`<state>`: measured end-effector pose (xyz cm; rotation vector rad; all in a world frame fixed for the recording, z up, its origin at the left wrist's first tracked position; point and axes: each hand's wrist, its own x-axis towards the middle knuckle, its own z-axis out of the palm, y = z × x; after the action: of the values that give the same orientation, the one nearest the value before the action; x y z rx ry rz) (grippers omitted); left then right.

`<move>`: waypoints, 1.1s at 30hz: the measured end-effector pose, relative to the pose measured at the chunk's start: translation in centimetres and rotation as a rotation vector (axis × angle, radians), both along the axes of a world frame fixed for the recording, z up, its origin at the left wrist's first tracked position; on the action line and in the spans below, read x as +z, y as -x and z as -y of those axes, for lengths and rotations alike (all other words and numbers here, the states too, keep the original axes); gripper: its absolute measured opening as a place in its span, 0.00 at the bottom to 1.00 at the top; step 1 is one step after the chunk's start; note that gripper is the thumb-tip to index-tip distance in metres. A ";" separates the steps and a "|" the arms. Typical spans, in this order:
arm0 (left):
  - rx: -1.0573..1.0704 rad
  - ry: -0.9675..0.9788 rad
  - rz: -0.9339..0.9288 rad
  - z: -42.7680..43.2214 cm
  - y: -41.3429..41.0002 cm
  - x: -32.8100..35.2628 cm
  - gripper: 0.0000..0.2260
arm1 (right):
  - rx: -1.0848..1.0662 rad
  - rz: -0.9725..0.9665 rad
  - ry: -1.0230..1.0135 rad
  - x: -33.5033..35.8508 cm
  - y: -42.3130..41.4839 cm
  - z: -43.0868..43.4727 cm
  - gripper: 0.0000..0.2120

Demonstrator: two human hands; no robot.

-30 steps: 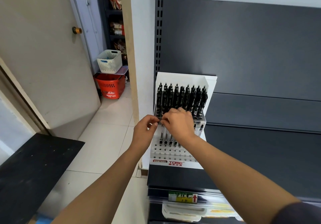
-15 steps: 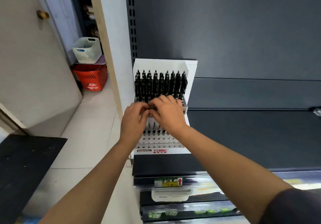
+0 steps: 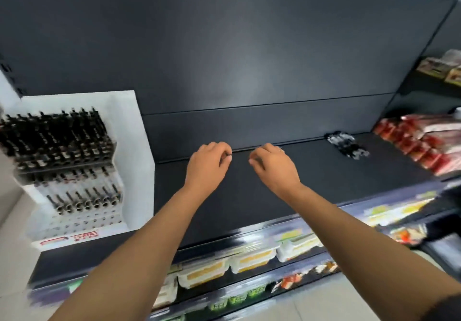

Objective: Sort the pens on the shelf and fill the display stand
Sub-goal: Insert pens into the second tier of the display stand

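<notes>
Nothing is held in either grip: left hand [image 3: 208, 165] and right hand [image 3: 274, 170] hover loosely curled above the shelf [image 3: 249, 203]. The display stand [image 3: 129, 161] is partly filled. Loose pens [image 3: 346, 145], lying far right, probably must be fetched next.

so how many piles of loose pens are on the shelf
1: the pen pile lies at the back right of the shelf, left of the red packets. Blur could hide strays.

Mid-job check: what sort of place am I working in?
Probably a small shop: a dark retail shelf with label strips along its front edge, a branded pen stand on it, and red packets stacked at the right.
</notes>
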<state>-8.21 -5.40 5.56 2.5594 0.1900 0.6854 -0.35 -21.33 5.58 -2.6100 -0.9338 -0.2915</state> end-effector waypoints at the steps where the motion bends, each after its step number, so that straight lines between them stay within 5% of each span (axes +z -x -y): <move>1: -0.034 0.003 -0.034 2.2 -1.4 -0.4 0.05 | -0.035 -0.019 0.022 -0.2 -1.1 2.6 0.12; 15: -0.345 0.000 -0.236 19.3 -22.1 -3.2 0.07 | -0.332 -0.159 0.157 -3.0 -17.3 21.5 0.11; 23: -0.502 -0.114 -0.542 25.7 -35.5 -5.8 0.16 | -0.400 -0.338 0.223 -2.8 -28.0 27.2 0.12; 33: -0.375 -0.168 -0.700 31.3 -43.7 -11.0 0.25 | -0.260 -0.449 0.250 -5.0 -37.1 29.5 0.15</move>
<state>35.49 -36.68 -5.41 2.7810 -0.1292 -0.3598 36.73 -50.87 0.61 -2.8443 -0.5025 0.3615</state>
